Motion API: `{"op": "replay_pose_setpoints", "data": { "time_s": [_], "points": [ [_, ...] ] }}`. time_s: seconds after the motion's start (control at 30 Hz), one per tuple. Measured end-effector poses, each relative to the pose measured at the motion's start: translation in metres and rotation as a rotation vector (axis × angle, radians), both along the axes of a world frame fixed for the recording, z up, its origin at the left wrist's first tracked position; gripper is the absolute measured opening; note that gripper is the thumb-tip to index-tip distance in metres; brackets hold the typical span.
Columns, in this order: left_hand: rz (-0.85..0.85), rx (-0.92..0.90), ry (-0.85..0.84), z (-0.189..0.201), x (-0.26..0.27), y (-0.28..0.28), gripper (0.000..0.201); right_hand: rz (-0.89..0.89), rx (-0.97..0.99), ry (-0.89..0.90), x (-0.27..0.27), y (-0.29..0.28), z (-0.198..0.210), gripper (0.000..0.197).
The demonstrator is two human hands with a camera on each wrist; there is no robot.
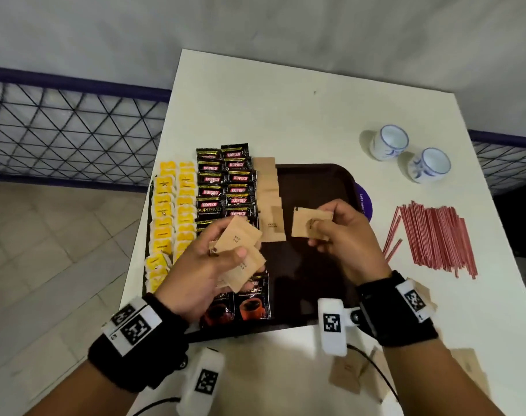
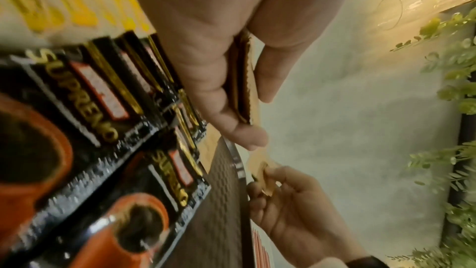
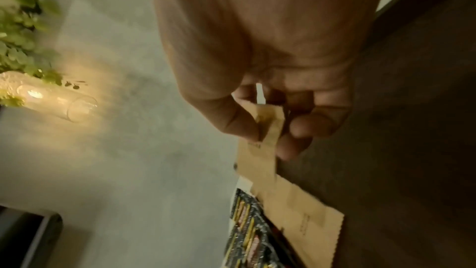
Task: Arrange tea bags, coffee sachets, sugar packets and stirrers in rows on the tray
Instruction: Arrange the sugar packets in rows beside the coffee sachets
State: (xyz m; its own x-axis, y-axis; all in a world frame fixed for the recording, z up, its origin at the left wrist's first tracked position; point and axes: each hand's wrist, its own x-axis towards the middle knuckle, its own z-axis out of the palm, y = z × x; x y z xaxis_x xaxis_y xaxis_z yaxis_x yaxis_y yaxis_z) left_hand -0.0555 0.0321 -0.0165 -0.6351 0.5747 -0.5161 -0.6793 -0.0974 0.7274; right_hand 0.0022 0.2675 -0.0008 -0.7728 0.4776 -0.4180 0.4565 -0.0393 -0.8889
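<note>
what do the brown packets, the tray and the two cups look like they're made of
Brown packets: matte kraft paper, with zigzag-cut ends. Tray: dark brown, probably plastic, with rounded corners and a textured floor. Cups: likely glazed ceramic, glossy white with blue painting.

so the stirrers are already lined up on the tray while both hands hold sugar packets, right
Not quite. The stirrers lie in a pile on the table, right of the tray, not on it; the head view shows this. The rest holds: the left hand and right hand both hold sugar packets.

Two white cups [image 1: 412,154] on the table [image 1: 285,115] — perhaps blue-patterned.
</note>
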Motion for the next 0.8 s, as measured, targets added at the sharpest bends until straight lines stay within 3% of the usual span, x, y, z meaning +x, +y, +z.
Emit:
{"op": "replay_pose_setpoints", "data": {
  "time_s": [0.2, 0.4, 0.7, 0.8],
  "points": [
    [0.023, 0.015, 0.029, -0.005, -0.019, -0.015, 0.062, 0.151, 0.210, -0.104, -0.011, -0.003, -0.017, 0.024],
    [0.037, 0.006, 0.023, -0.006, -0.019, -0.019, 0.067, 0.294, 0.205, -0.157, -0.023, -0.007, -0.031, 0.013],
    [0.103, -0.034, 0.017, -0.003, -0.009, -0.017, 0.064, 0.422, 0.295, -0.209, -0.026, 0.008, -0.040, 0.025],
    [0.115, -0.034, 0.010, -0.003, -0.004, -0.013, 0.064, 0.448, 0.313, -0.199, -0.034, 0.003, -0.044, 0.020]
  ]
}}
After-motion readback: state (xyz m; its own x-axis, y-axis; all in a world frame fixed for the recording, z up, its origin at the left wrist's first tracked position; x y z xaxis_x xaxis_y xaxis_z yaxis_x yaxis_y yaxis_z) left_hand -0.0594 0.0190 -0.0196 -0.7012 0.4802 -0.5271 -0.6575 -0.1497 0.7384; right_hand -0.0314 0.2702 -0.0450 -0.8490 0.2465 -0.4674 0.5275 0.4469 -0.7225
